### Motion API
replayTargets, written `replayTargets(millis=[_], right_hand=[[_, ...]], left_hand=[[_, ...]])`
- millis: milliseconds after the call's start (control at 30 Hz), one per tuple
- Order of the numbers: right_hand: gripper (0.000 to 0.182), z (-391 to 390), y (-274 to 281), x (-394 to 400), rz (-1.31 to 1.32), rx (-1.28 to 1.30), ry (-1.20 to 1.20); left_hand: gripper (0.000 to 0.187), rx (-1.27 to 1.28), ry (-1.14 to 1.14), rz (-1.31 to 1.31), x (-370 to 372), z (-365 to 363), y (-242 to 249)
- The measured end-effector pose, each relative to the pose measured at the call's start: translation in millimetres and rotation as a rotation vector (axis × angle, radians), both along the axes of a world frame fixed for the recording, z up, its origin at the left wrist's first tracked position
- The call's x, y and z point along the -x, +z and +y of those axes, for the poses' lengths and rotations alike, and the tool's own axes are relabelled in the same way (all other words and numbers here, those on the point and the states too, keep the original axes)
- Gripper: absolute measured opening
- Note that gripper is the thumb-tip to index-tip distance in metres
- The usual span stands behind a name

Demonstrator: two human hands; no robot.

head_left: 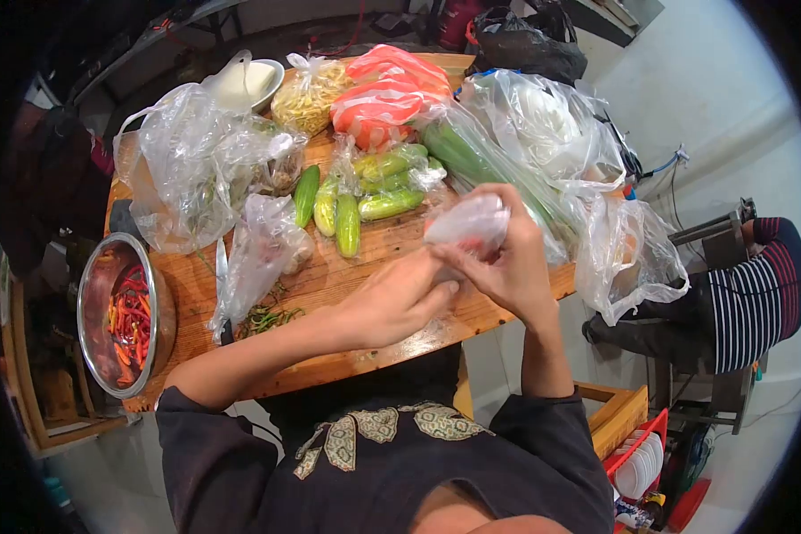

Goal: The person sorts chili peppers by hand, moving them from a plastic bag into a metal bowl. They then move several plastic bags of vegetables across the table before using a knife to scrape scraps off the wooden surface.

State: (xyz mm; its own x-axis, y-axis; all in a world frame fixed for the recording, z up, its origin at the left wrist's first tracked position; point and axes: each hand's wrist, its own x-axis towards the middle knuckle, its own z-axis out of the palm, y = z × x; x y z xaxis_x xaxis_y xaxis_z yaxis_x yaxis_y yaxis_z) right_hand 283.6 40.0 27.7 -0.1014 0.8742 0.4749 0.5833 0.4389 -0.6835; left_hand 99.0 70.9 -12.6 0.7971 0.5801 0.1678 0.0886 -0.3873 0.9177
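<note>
A crumpled clear plastic bag (468, 226) with something reddish inside is gripped in my right hand (518, 254), above the table's front right part. My left hand (402, 301) is curled just left of it, thumb toward the bag. Its fingertips are partly hidden, so what they hold does not show. Beyond my hands lie several cucumbers (348, 226), some loose and some wrapped in plastic. A long clear bag of green stalks (472, 151) lies behind my right hand. Left of my forearm are a knife (222, 271), a filled plastic bag (262, 236) and a small pile of green chillies (271, 319).
The wooden table (329, 289) holds a metal bowl (158, 343) of red chillies at left. Plastic bags (187, 156), a yellowish bagged food (310, 93), a red-striped bag (392, 84) and a white block (247, 84) in a bowl stand at the back. A person in a striped top (746, 303) is at right.
</note>
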Motion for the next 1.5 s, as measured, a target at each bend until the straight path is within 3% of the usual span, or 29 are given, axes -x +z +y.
replayTargets(millis=[67,100,167,267,367,467,600,633,733,767,933,1067,1233,1333,1500], right_hand=[[0.030,-1,0,-6,-0.135,0.044,0.151],[0.024,-3,5,-5,-0.177,0.087,0.199],[0.024,-4,0,-2,0.060,0.208,0.114],[0.019,-4,2,5,0.256,0.324,0.096],[0.010,-6,4,14,0.192,0.354,0.199],[0.014,-7,-10,23,0.163,0.271,0.245],[0.015,-10,-40,21,0.628,0.188,0.135],[0.011,-12,-39,25,0.586,0.164,0.069],[0.018,-7,-27,19,-0.156,-0.108,0.143],[0.026,-9,-24,23,-0.134,-0.104,0.164],[0.026,-17,-25,23,-0.023,-0.145,0.094],[0.025,-23,-23,23,-0.039,-0.183,-0.013],[0.021,-34,-38,23,0.073,-0.159,-0.124],[0.019,-37,-49,24,0.456,0.013,-0.072],[0.018,-39,-62,9,0.370,0.024,-0.046]], left_hand=[[0.029,-0.202,0.101,0.042,5,0,-7],[0.027,-0.067,0.063,0.109,10,4,3],[0.028,0.206,-0.023,0.234,21,15,33],[0.032,0.239,-0.016,0.089,26,23,25],[0.036,-0.134,0.034,0.333,30,23,7],[0.035,-0.195,0.067,0.296,33,24,-3],[0.029,0.528,-0.144,0.142,40,36,7],[0.027,0.634,-0.136,0.124,37,35,8],[0.021,0.815,-0.071,0.122,31,30,-2],[0.021,0.858,-0.046,0.096,30,28,-6],[0.024,1.228,0.168,-0.238,26,8,6],[0.024,1.431,0.211,-0.514,26,-2,11],[0.054,1.309,0.081,-0.712,21,-24,7],[0.053,1.249,0.085,-0.690,18,-31,3],[0.053,1.169,0.073,-0.593,16,-30,7]])
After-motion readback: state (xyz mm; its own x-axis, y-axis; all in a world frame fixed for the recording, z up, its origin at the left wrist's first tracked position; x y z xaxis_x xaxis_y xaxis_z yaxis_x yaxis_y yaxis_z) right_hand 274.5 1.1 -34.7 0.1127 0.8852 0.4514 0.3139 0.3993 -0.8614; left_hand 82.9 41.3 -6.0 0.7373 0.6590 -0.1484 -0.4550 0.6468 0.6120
